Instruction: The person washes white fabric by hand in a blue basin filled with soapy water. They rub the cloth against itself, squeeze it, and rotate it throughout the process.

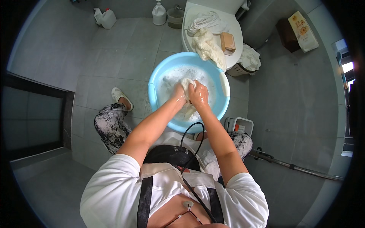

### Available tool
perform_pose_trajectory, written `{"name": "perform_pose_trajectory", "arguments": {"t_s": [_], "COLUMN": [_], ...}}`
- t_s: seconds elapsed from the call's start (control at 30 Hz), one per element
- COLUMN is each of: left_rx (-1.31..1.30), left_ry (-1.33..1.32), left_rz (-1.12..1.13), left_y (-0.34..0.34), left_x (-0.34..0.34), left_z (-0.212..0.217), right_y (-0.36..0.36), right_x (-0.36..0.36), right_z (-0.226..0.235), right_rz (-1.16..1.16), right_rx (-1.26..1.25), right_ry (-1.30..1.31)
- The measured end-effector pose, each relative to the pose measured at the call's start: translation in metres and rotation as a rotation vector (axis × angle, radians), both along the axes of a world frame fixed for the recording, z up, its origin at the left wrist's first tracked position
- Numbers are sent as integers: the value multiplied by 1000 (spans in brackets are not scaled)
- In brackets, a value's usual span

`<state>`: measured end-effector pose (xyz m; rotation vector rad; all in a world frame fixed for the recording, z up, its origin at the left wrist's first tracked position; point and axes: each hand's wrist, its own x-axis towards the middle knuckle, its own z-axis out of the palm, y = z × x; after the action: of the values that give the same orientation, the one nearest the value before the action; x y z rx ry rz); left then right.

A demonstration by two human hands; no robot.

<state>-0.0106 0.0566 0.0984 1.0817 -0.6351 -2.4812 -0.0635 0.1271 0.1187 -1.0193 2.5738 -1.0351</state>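
White cloth (pixel 187 84) bunched between both fists over suds in blue basin (pixel 159 72), long axis trailing down toward the body; left hand (pixel 178 92) and right hand (pixel 198 94) touching, fingers curled tight on it; toilet lid (pixel 235 30) beyond, piled with wrung laundry (pixel 209 45).

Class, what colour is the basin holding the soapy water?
Light blue basin, clearest in the head view.
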Motion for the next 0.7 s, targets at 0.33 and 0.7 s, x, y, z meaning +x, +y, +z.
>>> {"name": "perform_pose_trajectory", "arguments": {"t_s": [0.33, 0.7], "left_rx": [-368, -1455], "left_ry": [-195, -846], "left_rz": [-32, -809], "left_y": [-60, -38], "left_x": [15, 27], "left_z": [-18, -47], "right_y": [46, 28], "right_x": [-73, -32], "right_z": [-23, -42], "right_rz": [101, 194], "right_rx": [124, 489], "right_ry": [-43, 168]}}
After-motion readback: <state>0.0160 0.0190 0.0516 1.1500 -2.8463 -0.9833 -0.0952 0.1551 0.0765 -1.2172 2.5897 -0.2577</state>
